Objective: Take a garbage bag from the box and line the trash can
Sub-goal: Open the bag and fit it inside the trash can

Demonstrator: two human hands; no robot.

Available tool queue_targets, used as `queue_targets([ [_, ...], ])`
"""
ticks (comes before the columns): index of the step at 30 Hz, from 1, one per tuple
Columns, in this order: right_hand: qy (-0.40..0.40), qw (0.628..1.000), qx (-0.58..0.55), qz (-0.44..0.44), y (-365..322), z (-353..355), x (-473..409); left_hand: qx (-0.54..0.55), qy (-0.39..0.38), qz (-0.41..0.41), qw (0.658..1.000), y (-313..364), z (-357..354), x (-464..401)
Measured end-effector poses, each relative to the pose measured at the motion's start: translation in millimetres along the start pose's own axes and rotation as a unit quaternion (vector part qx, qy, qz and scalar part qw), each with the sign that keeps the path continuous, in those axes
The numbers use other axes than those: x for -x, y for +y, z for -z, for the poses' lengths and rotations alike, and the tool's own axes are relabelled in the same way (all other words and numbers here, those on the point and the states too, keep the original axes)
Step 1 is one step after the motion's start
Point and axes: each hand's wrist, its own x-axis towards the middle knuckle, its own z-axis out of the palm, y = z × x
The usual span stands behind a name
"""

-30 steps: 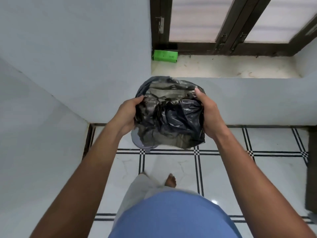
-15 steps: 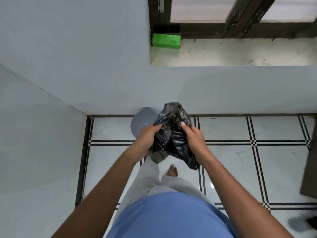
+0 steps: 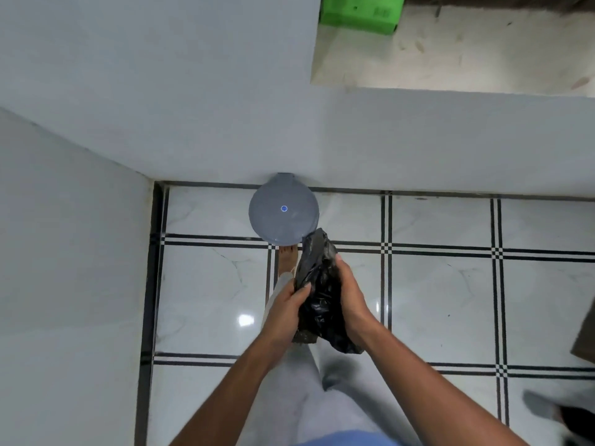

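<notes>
Black garbage bag (image 3: pixel 317 294) bunched, held btwn both hands above floor tiles, just short of grey trash can (image 3: pixel 283 209) w/ lid closed by wall. Left hand (image 3: pixel 286 309) fingers clamped on bag; right hand (image 3: pixel 349 294) curled round it. Green box (image 3: pixel 360 12) on ledge, well apart.

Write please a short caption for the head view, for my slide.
Both hands, left hand and right hand, grip a crumpled black garbage bag near the closed grey trash can.
</notes>
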Motion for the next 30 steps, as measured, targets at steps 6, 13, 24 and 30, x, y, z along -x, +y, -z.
queue_targets([
  [6, 0.006, 0.998, -0.030, -0.049, 25.6, -6.2, -73.5, 0.015, 0.005, 0.008, 1.000, -3.9, 14.7, -47.4],
  [13, 0.053, 0.990, -0.094, -0.093, 23.4, -26.1, -163.9, 0.069, 0.064, 0.000, 0.996, -13.4, 34.2, -140.7],
  [24, 0.032, 0.989, -0.133, -0.049, 0.8, -58.3, -333.0, 0.001, 0.081, -0.168, 0.982, -51.1, 81.6, -327.2],
  [30, 0.022, 0.995, -0.098, 0.031, -4.9, -61.0, -426.1, -0.069, 0.107, -0.264, 0.956, -53.4, 104.5, -427.9],
])
